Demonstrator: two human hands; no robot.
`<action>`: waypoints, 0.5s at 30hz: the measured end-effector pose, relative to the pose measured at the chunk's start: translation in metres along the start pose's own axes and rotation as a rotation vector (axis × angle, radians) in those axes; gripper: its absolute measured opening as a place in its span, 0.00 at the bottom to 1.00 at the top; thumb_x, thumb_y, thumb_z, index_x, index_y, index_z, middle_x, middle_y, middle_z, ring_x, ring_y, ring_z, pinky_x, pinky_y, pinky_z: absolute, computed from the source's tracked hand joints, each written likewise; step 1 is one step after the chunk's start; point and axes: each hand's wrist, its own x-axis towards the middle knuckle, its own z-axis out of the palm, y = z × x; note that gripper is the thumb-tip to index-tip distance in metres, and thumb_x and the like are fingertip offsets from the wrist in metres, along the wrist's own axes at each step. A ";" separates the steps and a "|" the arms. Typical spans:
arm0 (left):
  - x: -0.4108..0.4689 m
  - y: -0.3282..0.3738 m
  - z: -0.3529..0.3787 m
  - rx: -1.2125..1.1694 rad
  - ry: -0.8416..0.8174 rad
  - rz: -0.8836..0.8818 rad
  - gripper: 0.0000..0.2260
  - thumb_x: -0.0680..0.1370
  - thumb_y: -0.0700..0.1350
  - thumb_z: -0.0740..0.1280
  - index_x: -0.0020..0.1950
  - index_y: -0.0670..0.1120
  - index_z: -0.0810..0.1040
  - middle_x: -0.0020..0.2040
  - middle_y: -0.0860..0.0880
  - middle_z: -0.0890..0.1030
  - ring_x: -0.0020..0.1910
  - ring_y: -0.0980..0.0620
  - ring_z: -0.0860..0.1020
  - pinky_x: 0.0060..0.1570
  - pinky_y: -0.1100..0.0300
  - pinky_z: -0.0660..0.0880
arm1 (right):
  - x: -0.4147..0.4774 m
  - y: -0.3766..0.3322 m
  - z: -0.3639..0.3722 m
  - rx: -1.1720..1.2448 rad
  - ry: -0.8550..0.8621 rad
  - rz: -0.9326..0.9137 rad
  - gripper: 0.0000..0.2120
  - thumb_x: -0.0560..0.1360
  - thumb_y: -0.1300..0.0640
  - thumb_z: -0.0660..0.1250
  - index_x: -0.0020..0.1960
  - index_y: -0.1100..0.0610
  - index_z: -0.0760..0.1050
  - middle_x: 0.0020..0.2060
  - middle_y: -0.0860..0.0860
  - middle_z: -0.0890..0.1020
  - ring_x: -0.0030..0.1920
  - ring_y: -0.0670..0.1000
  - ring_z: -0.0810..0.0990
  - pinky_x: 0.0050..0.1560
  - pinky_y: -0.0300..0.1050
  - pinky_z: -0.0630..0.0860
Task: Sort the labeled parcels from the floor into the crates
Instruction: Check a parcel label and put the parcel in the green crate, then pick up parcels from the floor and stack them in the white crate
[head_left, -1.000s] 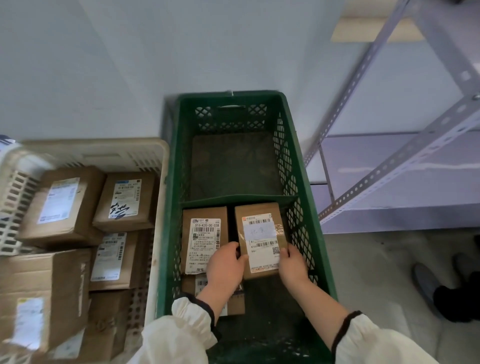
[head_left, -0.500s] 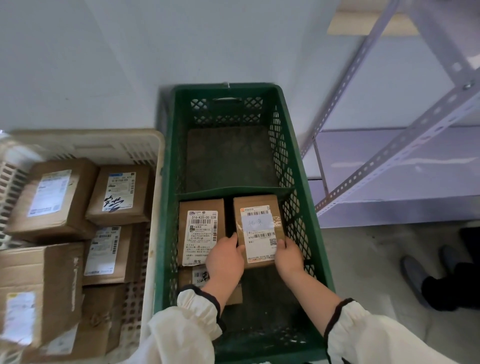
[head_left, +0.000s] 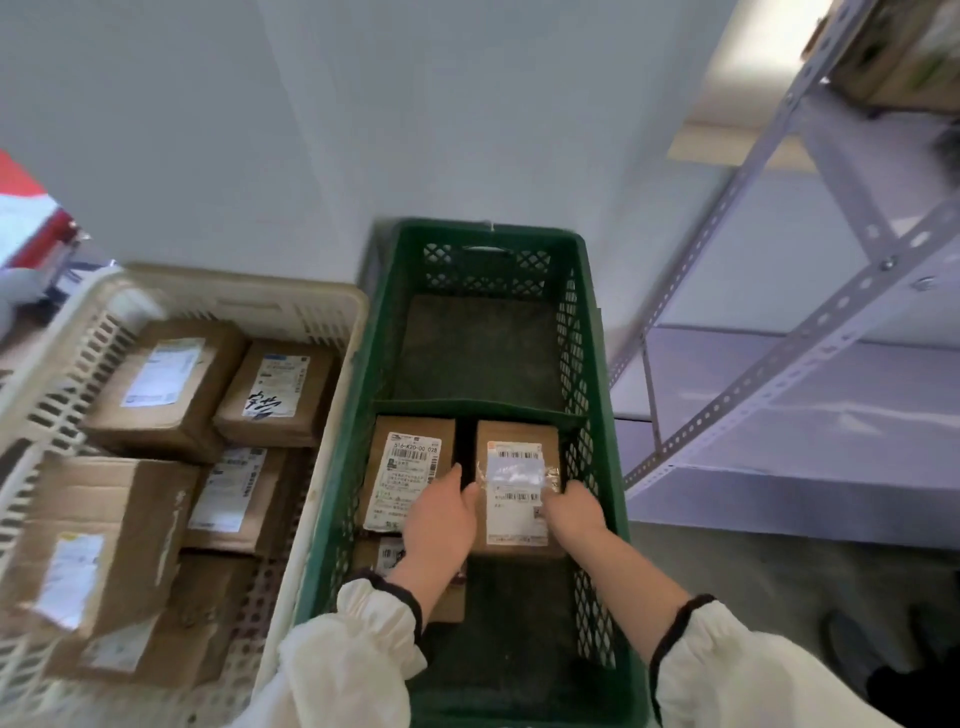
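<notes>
Labeled parcel (head_left: 517, 493) in green crate (head_left: 488, 229), left hand (head_left: 441, 517) and right hand (head_left: 571, 512) gripping its opposite sides

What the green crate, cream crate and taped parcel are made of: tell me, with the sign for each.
Green crate: likely moulded plastic, matte; lattice walls, one-piece rim. Cream crate: plastic too, apparently; slotted walls. Taped parcel: brown cardboard, matte, with a white paper label under wrinkled glossy clear tape.

Cream sleeves (head_left: 358, 660), seemingly black-trimmed cuffs (head_left: 675, 631)

Dim cool daylight, motion blur, wide-angle bending at edges
</notes>
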 end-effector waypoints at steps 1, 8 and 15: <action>-0.003 0.003 -0.008 -0.034 0.032 0.010 0.20 0.81 0.51 0.57 0.73 0.50 0.64 0.67 0.49 0.74 0.64 0.52 0.73 0.61 0.56 0.72 | -0.006 -0.009 -0.007 -0.008 0.000 -0.075 0.05 0.79 0.55 0.59 0.49 0.55 0.72 0.50 0.54 0.80 0.48 0.52 0.79 0.52 0.49 0.78; -0.024 0.023 -0.086 -0.249 0.174 0.026 0.21 0.80 0.50 0.60 0.74 0.54 0.63 0.47 0.56 0.76 0.50 0.56 0.75 0.56 0.56 0.74 | -0.070 -0.094 -0.037 -0.185 -0.069 -0.592 0.21 0.80 0.54 0.60 0.72 0.54 0.65 0.64 0.52 0.75 0.53 0.48 0.77 0.49 0.38 0.73; -0.066 0.004 -0.153 -0.292 0.457 0.010 0.22 0.80 0.51 0.61 0.74 0.51 0.65 0.50 0.54 0.79 0.53 0.53 0.77 0.53 0.60 0.71 | -0.129 -0.149 -0.016 -0.216 -0.185 -0.832 0.17 0.80 0.53 0.58 0.68 0.53 0.70 0.63 0.49 0.76 0.58 0.46 0.74 0.54 0.36 0.68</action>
